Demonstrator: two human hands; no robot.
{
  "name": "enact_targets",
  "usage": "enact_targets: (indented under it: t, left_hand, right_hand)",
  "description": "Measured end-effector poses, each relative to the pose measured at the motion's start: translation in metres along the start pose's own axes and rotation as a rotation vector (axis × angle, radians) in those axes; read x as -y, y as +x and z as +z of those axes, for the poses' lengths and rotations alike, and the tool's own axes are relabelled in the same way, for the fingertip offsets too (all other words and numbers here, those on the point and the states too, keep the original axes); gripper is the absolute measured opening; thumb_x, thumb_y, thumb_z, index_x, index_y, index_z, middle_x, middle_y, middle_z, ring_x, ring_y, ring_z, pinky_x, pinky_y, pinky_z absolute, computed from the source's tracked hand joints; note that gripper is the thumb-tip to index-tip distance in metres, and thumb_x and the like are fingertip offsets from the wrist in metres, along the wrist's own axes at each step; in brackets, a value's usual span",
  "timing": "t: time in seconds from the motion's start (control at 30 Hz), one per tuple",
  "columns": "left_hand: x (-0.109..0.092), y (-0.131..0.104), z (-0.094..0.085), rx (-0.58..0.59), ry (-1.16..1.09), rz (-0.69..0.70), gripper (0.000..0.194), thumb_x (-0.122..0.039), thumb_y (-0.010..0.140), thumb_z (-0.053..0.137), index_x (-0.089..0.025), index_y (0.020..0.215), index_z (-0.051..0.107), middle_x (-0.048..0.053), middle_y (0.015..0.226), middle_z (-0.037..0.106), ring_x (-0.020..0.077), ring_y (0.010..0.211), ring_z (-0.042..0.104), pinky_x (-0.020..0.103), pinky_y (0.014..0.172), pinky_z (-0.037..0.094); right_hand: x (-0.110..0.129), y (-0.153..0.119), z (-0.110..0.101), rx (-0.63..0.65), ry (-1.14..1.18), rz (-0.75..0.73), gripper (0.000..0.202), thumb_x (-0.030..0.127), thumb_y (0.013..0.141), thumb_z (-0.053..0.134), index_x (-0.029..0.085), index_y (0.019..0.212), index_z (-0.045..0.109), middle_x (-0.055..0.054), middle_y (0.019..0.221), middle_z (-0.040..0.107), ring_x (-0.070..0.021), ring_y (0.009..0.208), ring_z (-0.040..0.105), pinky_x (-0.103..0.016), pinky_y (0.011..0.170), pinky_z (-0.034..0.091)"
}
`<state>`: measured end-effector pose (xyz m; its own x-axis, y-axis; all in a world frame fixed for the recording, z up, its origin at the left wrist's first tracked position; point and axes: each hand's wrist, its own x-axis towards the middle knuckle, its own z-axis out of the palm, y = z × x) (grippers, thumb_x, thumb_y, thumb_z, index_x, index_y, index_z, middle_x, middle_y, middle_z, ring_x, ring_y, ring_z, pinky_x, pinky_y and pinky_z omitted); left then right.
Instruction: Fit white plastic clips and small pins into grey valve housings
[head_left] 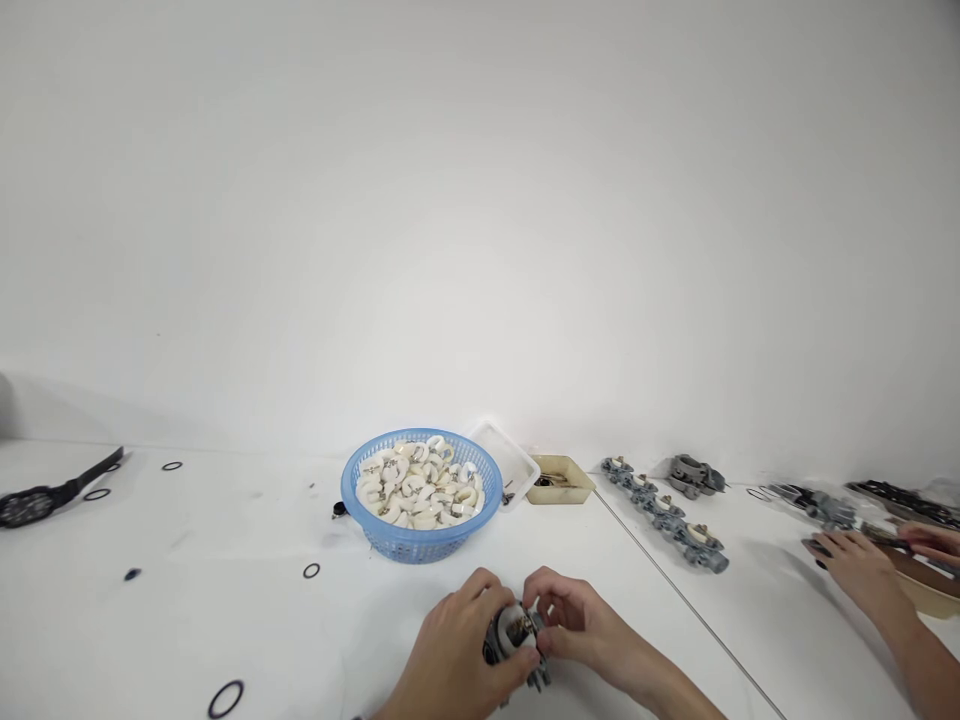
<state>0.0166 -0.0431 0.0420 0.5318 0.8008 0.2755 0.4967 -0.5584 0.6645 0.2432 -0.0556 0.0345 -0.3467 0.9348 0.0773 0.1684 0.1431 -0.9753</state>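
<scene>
Close to the front of the table, my left hand (469, 650) is wrapped round a grey metal carburetor body (538, 678). A white ring-shaped float (510, 622) sits in its upward-facing side, with small brass-coloured parts in the middle. My right hand (581, 625) is curled at the carburetor's right edge, thumb and fingertips pinched against it by the float. Whatever small part may be between those fingertips is hidden. Beyond both hands stands a blue plastic basket (420, 548) filled with white floats (420, 485).
A white tray (499, 450) and a yellowish tray (577, 480) with small parts stand behind the basket. Rightward lies a row of carburetor bodies (664, 515). A co-worker's hands (862, 570) are at far right. Black rings (225, 698) and a black strap-like item (60, 490) lie left.
</scene>
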Motion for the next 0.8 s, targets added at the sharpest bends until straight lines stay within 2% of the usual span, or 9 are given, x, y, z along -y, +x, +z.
enact_targets:
  t: [0.13,0.27,0.33,0.4,0.47,0.6,0.7,0.8]
  left_hand:
    - [0.002,0.001,0.001,0.000,-0.011,0.012,0.019,-0.030,0.084,0.070,-0.026,0.102,0.067,-0.001,0.104,0.062,0.0192,0.089,0.065,0.029,0.077,0.046]
    - [-0.001,0.000,-0.001,-0.012,-0.012,0.014,0.020,-0.030,0.084,0.068,-0.027,0.103,0.067,0.000,0.104,0.064,0.0198,0.090,0.065,0.029,0.077,0.047]
    - [-0.002,-0.001,-0.003,-0.022,-0.020,0.009,0.024,-0.033,0.087,0.065,-0.028,0.110,0.066,0.001,0.107,0.065,0.0213,0.094,0.065,0.030,0.080,0.048]
    - [-0.001,-0.002,-0.005,-0.042,-0.042,0.008,0.029,-0.040,0.095,0.055,-0.028,0.120,0.063,0.003,0.114,0.066,0.0229,0.100,0.065,0.033,0.084,0.049]
    - [0.003,-0.003,-0.006,-0.076,-0.078,0.015,0.036,-0.046,0.101,0.043,-0.027,0.127,0.061,0.004,0.120,0.066,0.0233,0.104,0.064,0.035,0.089,0.050]
    - [0.014,-0.001,-0.002,-0.155,-0.163,-0.003,0.045,-0.057,0.102,0.037,-0.029,0.129,0.060,0.004,0.125,0.066,0.0229,0.106,0.065,0.034,0.093,0.051]
    - [0.017,0.002,0.001,-0.210,-0.185,-0.055,0.045,-0.060,0.100,0.039,-0.029,0.124,0.062,0.003,0.122,0.068,0.0232,0.104,0.066,0.031,0.087,0.053]
    - [0.015,0.002,0.001,-0.220,-0.168,-0.084,0.045,-0.061,0.100,0.040,-0.029,0.121,0.063,0.003,0.121,0.069,0.0228,0.103,0.066,0.030,0.082,0.055]
  right_hand:
    - [0.002,-0.001,0.001,-0.011,-0.013,0.023,0.034,0.041,0.076,0.084,0.021,0.100,0.069,0.000,0.090,0.054,-0.0158,0.080,0.046,-0.028,0.070,0.037]
    - [0.009,-0.004,-0.002,0.010,-0.018,0.090,0.042,0.028,0.072,0.083,0.023,0.110,0.066,0.001,0.091,0.056,-0.0168,0.084,0.053,-0.027,0.073,0.043]
    - [0.016,-0.008,-0.002,0.037,-0.062,0.092,0.058,0.019,0.066,0.082,0.026,0.120,0.064,-0.002,0.107,0.060,-0.0216,0.101,0.057,-0.032,0.088,0.047]
    - [0.025,-0.011,0.000,0.047,-0.182,0.068,0.075,0.017,0.061,0.086,0.029,0.131,0.061,-0.003,0.131,0.058,-0.0267,0.125,0.051,-0.039,0.109,0.039]
    - [0.033,-0.012,0.005,0.052,-0.310,0.020,0.084,0.021,0.061,0.089,0.032,0.138,0.059,-0.003,0.143,0.054,-0.0284,0.134,0.046,-0.040,0.117,0.030]
    - [0.040,-0.004,0.015,0.100,-0.488,-0.162,0.082,0.032,0.062,0.092,0.031,0.138,0.061,-0.004,0.135,0.060,-0.0272,0.123,0.054,-0.038,0.109,0.041]
    - [0.038,0.005,0.015,0.077,-0.629,-0.122,0.083,0.038,0.055,0.096,0.032,0.132,0.066,-0.003,0.121,0.059,-0.0254,0.109,0.058,-0.033,0.095,0.048]
    - [0.033,0.008,0.015,0.035,-0.694,-0.070,0.072,0.043,0.055,0.096,0.034,0.122,0.071,0.000,0.112,0.056,-0.0207,0.095,0.060,-0.030,0.084,0.049]
